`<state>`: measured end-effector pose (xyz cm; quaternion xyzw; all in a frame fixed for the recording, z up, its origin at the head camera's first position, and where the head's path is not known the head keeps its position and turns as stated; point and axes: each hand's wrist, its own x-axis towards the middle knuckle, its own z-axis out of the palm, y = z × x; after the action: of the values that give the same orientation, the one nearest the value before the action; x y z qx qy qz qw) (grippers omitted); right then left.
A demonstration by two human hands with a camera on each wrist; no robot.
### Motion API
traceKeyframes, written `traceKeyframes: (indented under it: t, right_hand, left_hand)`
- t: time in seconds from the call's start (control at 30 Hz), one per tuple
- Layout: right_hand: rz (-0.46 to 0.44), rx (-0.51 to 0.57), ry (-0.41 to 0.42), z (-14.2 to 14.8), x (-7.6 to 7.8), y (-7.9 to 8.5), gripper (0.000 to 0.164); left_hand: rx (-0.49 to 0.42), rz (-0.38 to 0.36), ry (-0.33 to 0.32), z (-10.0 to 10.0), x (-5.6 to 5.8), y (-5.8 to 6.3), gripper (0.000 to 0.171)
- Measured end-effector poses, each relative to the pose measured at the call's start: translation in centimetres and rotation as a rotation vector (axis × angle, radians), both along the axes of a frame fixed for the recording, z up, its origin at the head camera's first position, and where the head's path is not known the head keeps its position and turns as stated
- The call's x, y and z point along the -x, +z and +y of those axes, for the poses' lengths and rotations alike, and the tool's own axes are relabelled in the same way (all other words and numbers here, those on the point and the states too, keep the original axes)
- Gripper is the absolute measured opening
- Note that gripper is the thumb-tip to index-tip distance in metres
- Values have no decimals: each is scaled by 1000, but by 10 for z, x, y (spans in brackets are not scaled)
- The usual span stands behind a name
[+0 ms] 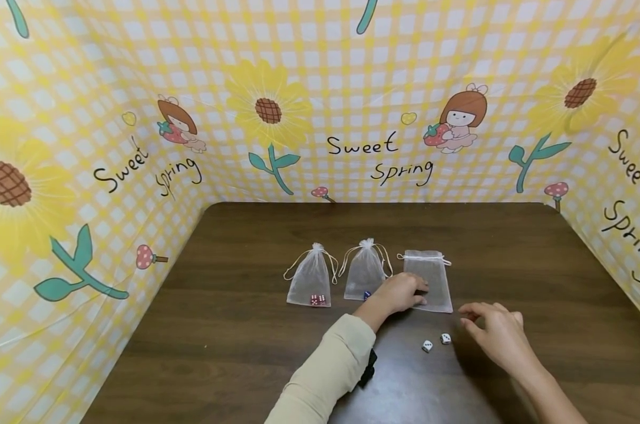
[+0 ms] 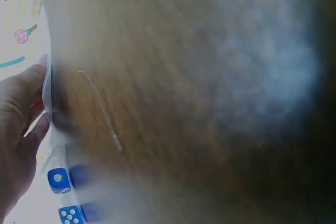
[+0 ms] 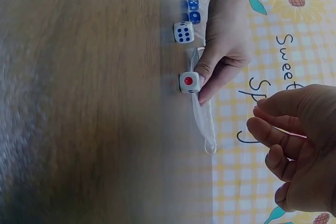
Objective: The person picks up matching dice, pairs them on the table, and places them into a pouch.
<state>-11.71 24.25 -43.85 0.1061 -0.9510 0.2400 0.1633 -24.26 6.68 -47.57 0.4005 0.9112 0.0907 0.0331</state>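
Observation:
My left hand [image 1: 402, 292] pinches the lower left part of a white mesh drawstring bag [image 1: 435, 288], the rightmost of three, which lies flat. In the right wrist view the thumb and fingers of that left hand [image 3: 227, 59] meet at the bag's edge. My right hand [image 1: 497, 334] hovers just right of the bag, fingers loosely bent with nothing between them. Two white dice, a left die [image 1: 427, 346] and a right die [image 1: 445, 338], lie on the table in front of the bag.
Left of my hands lie two drawn-closed mesh bags: one [image 1: 310, 280] holds red dice [image 1: 317, 300], the other [image 1: 363, 274] blue dice [image 2: 59, 180]. The brown wooden table [image 1: 219, 353] is walled by a yellow checked cloth [image 1: 309, 53]. Something black [image 1: 369, 370] shows beside my left sleeve.

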Motion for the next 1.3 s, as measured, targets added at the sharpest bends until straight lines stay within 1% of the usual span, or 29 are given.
traceKeyframes:
  t: [0.13,0.3,0.47,0.57,0.73,0.8,0.9,1.0,1.13,1.23,1.3]
  right_hand:
    - [4,-1,-1,0,0,1,16]
    - [14,3,3,0,0,0,15]
    - [21,5,-6,1,1,0,15]
    - [13,7,-9,1,1,1,14]
    - [9,11,-4,0,3,2,13]
    - [7,13,0,-1,3,2,13]
    - [-1,11,1,-2,3,3,13]
    - [-4,15,1,-2,3,5,13]
    - [15,22,4,-2,6,9,13]
    - [22,26,10,-3,9,14,12]
    - [27,29,12,-4,10,19,12]
  left_hand:
    - [-24,30,3,0,1,-2,25]
    - [-23,108,9,0,0,-3,14]
    - [-34,150,17,-2,-2,2,15]
    - [-59,207,0,-5,-5,8,16]
    - [-123,336,-47,-12,-10,23,18]
    - [-160,366,-58,-16,-13,31,18]
    - [-230,415,-93,-24,-16,42,17]
    - [-313,453,-137,-32,-19,54,15]
    - [-411,503,-194,-47,-25,69,14]
    - [-443,559,-224,-62,-31,80,13]
    - [-436,613,-239,-72,-36,86,12]
